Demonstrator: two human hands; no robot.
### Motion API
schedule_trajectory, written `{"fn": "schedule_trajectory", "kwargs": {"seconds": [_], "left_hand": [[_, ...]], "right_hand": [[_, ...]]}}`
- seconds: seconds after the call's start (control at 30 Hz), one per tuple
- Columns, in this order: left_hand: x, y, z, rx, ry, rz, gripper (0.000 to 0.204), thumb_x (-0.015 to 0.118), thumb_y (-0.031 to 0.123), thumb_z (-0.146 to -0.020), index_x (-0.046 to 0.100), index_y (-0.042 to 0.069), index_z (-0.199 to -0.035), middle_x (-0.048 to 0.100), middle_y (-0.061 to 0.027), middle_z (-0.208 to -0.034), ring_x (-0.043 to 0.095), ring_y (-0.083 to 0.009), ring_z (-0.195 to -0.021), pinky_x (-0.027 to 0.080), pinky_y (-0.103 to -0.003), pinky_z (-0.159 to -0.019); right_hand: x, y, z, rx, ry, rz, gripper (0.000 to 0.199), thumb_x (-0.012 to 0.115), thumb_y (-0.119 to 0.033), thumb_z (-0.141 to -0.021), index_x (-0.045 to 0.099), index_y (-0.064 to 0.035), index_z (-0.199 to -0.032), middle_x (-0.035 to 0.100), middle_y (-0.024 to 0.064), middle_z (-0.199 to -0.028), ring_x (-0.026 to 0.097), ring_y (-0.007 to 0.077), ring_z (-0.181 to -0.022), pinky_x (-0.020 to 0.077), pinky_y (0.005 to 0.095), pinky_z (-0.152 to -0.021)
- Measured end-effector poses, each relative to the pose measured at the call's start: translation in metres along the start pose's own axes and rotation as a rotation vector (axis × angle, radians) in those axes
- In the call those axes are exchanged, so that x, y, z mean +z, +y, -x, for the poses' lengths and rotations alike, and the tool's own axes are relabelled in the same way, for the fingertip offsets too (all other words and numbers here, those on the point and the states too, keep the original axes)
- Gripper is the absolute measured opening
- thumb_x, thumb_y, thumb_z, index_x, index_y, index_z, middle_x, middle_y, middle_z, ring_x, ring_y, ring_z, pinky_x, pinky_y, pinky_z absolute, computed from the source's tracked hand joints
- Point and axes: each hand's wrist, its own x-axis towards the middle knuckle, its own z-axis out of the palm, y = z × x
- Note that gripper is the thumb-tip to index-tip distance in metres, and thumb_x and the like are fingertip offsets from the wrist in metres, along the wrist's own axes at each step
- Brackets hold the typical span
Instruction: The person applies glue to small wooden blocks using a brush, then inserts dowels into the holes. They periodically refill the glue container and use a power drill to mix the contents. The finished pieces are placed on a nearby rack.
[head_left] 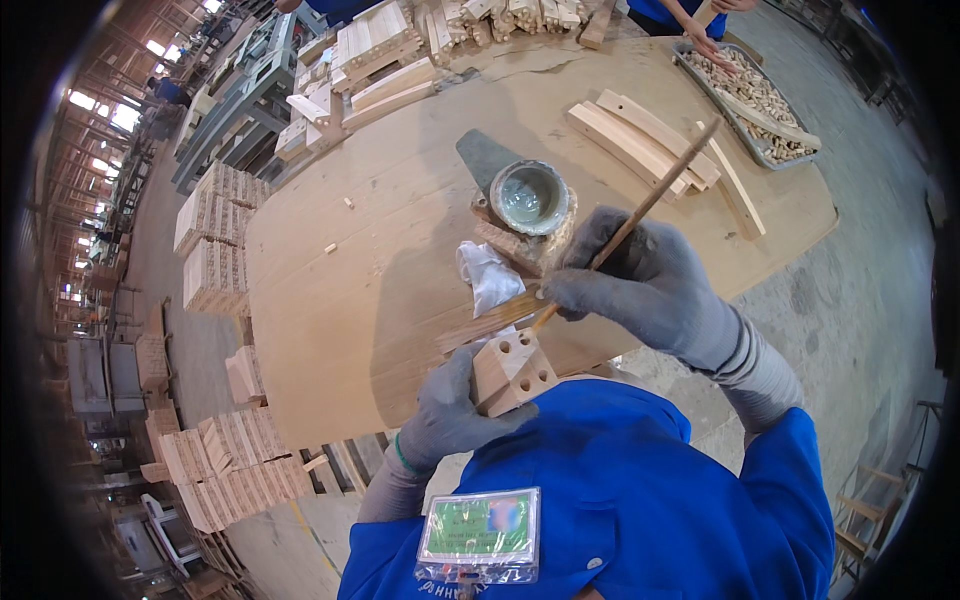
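Observation:
My left hand (448, 412), in a grey glove, is closed round several wooden blocks (512, 372) held together, with round holes in their ends facing up. My right hand (650, 285), also gloved, grips a thin wooden stick (655, 195) that slants down to the left. The stick's lower tip meets the blocks beside a hole at their far edge. Just beyond the hands, a grey pot (530, 198) of pale, watery-looking liquid stands on a crusted wooden support (505, 243). A crumpled white cloth (488, 277) lies next to it, by a flat wooden strip (488, 318).
Curved wooden pieces (640, 145) lie at the table's far right. Beyond them, another person's hand (708, 50) reaches over a tray (745, 130) of small dowels. Wood pieces (375, 45) are piled along the far edge of the table (320, 330). Stacked blocks (215, 270) stand at left.

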Motion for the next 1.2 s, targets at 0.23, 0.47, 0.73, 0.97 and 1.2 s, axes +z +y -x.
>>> {"fn": "schedule_trajectory", "kwargs": {"seconds": [0.23, 0.47, 0.73, 0.97, 1.2], "left_hand": [[-0.003, 0.006, -0.003, 0.056, 0.029, -0.096, 0.076, 0.084, 0.033, -0.056, 0.049, -0.008, -0.110, 0.061, -0.0167, -0.084, 0.065, -0.0261, -0.070, 0.053, -0.035, -0.063], [-0.004, 0.006, -0.001, 0.030, -0.049, -0.139, 0.077, 0.084, 0.033, -0.056, 0.047, -0.006, -0.110, 0.061, -0.0158, -0.087, 0.064, -0.0244, -0.074, 0.052, -0.033, -0.066], [-0.004, 0.010, 0.003, -0.109, -0.156, -0.148, 0.081, 0.086, 0.031, -0.056, 0.044, -0.004, -0.117, 0.060, -0.0150, -0.098, 0.064, -0.0222, -0.085, 0.051, -0.033, -0.074], [-0.002, 0.006, 0.006, -0.117, -0.142, -0.069, 0.083, 0.085, 0.032, -0.057, 0.042, -0.004, -0.119, 0.060, -0.0159, -0.100, 0.064, -0.0222, -0.088, 0.051, -0.033, -0.077], [-0.002, 0.010, 0.004, -0.057, -0.034, -0.065, 0.077, 0.083, 0.033, -0.058, 0.046, -0.006, -0.112, 0.061, -0.0164, -0.089, 0.064, -0.0242, -0.078, 0.051, -0.033, -0.069]], "right_hand": [[-0.006, -0.006, 0.003, 0.026, 0.066, 0.008, 0.018, 0.068, -0.010, -0.080, 0.055, -0.0005, -0.088, 0.061, 0.0037, -0.076, 0.059, 0.0081, -0.071, 0.0493, 0.0217, -0.063], [0.001, -0.011, 0.008, 0.025, 0.015, -0.077, 0.020, 0.069, -0.008, -0.078, 0.056, 0.0002, -0.091, 0.061, 0.0046, -0.078, 0.060, 0.0094, -0.075, 0.0495, 0.0225, -0.066], [0.007, -0.001, 0.003, 0.033, -0.048, 0.055, 0.015, 0.068, -0.002, -0.078, 0.056, 0.0002, -0.087, 0.061, 0.0071, -0.081, 0.060, 0.0119, -0.074, 0.0506, 0.0239, -0.066], [0.007, -0.004, 0.005, 0.069, 0.015, 0.045, 0.018, 0.068, -0.002, -0.077, 0.054, 0.0005, -0.088, 0.061, 0.0076, -0.080, 0.060, 0.0119, -0.072, 0.0509, 0.0241, -0.065], [0.004, 0.000, 0.010, 0.002, 0.040, -0.073, 0.019, 0.067, -0.011, -0.081, 0.055, -0.0001, -0.092, 0.060, 0.0045, -0.077, 0.058, 0.0093, -0.069, 0.0486, 0.0223, -0.062]]}}
